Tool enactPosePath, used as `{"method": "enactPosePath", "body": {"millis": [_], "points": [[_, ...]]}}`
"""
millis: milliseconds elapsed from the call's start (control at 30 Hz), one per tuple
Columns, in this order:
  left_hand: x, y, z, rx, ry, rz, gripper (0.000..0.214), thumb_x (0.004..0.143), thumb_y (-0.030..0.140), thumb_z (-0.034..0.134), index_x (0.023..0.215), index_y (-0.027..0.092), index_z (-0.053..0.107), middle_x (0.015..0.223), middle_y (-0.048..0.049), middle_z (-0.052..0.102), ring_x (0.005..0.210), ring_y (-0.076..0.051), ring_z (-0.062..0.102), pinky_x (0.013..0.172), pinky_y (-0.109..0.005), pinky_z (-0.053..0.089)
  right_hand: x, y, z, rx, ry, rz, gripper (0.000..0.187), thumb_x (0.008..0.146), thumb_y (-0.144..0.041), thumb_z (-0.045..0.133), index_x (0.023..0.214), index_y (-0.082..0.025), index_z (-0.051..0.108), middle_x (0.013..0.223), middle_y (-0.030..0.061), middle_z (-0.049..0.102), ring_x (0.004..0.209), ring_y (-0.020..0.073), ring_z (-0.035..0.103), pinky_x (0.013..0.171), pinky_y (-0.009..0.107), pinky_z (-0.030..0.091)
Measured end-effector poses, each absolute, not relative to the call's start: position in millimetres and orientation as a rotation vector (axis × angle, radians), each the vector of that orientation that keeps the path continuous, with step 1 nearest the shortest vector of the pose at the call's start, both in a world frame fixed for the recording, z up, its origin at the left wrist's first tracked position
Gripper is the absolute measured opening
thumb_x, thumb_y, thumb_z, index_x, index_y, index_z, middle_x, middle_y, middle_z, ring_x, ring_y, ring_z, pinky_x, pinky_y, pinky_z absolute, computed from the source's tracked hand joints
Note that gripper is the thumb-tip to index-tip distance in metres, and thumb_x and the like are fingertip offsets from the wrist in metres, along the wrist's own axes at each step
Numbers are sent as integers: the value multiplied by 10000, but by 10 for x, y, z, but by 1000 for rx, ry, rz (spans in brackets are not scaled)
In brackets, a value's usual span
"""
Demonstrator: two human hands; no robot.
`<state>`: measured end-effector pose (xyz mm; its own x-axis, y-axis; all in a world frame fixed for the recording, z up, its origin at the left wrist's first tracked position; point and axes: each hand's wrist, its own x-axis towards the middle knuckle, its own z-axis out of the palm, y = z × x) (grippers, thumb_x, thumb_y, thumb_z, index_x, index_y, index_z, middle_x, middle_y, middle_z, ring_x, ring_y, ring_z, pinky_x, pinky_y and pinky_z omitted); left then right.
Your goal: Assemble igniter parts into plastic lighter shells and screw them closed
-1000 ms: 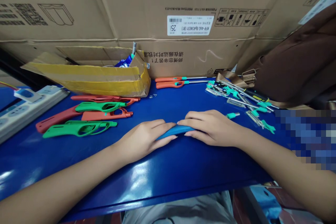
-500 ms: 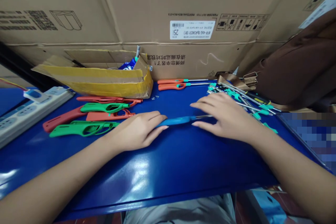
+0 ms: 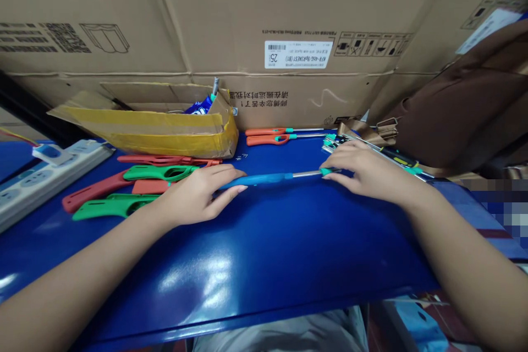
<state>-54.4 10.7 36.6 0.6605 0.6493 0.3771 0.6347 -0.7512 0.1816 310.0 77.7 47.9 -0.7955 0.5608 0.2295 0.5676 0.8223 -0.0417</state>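
Note:
My left hand (image 3: 202,192) pinches the rear end of a blue long-necked lighter handle (image 3: 268,178) above the blue table. From the handle's front a thin metal tube (image 3: 306,174) runs rightward to a teal plastic piece (image 3: 326,171). My right hand (image 3: 363,173) has thumb and fingers closed around that teal piece; its far side is hidden by the fingers. Left of my left hand lie loose lighter shells: green (image 3: 99,209), red (image 3: 93,191) and orange (image 3: 150,187), partly covered by the hand. Behind my right hand is a pile of metal tubes with teal fittings (image 3: 329,142).
Two orange lighters with tubes (image 3: 268,139) lie at the back, beside a yellow-taped cardboard box (image 3: 165,132). A white power strip (image 3: 53,170) is at the left. A large carton (image 3: 206,22) walls off the back. Brown fabric (image 3: 462,99) hangs at the right.
My left hand has shifted left and slightly up with the blue lighter. My right hand has closed from a spread pose onto the teal piece, which now shows at the tube's end.

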Motion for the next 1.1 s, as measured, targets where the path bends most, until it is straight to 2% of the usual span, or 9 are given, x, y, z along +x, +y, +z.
{"method": "enactPosePath", "body": {"millis": [167,300,467,600,700,767,900,1000,1100], "points": [[-500,99,343,2719,1083,740,238,1023,280,494,1089,138,673,971,-75,745,863,-187,698,813,-276,543,3039,731,474,-833,-2745,27,194,992,-314,563,988,-181,705,950,96,727,914,251,641,913,414,437],[-376,38,293,2568,1068,770,210,1011,269,520,1041,141,683,922,-65,747,807,-167,690,744,-251,526,2900,637,406,-706,-2720,81,198,1008,-307,553,1019,-177,701,967,96,724,924,237,631,925,417,444],[-226,-54,233,2284,1076,743,264,1013,320,517,891,157,686,777,-22,708,695,-137,647,667,-225,483,2732,533,278,-535,-2722,18,247,1036,-272,493,1068,-147,704,941,113,727,890,229,625,842,389,467],[-188,-65,244,2027,1101,698,399,1013,404,500,746,151,655,661,5,622,592,-109,541,572,-214,413,2718,523,241,-490,-2640,15,219,1024,-252,518,1046,-138,703,916,110,722,855,220,606,815,376,475],[-186,-61,259,1868,1088,660,441,1006,457,499,723,150,640,579,32,529,506,-87,417,483,-207,331,2724,522,251,-448,-2611,44,209,1021,-235,522,1047,-133,702,896,109,715,835,215,593,799,378,479],[-187,-61,257,1848,1077,651,439,1005,462,499,728,150,636,574,35,516,500,-85,406,477,-205,325,2721,518,259,-440,-2613,40,216,1027,-227,505,1052,-135,699,895,110,714,830,215,588,793,382,480],[-200,-53,240,2011,1095,665,385,1015,420,500,776,156,647,675,8,614,605,-112,541,576,-216,423,2710,516,259,-464,-2656,-11,244,1039,-240,476,1053,-139,697,908,117,718,850,222,587,793,388,472],[-209,-47,242,2205,1104,640,281,1020,377,510,943,170,683,860,-25,706,765,-152,642,729,-252,498,2706,522,257,-536,-2732,-39,239,1032,-268,500,1035,-148,706,906,109,717,866,232,588,811,390,464],[-187,-55,251,2347,1141,567,258,1030,350,497,1130,187,669,1052,-60,711,930,-188,670,874,-303,519,2712,541,260,-639,-2747,8,178,998,-268,563,982,-162,705,892,90,710,859,233,604,817,388,464]]}}
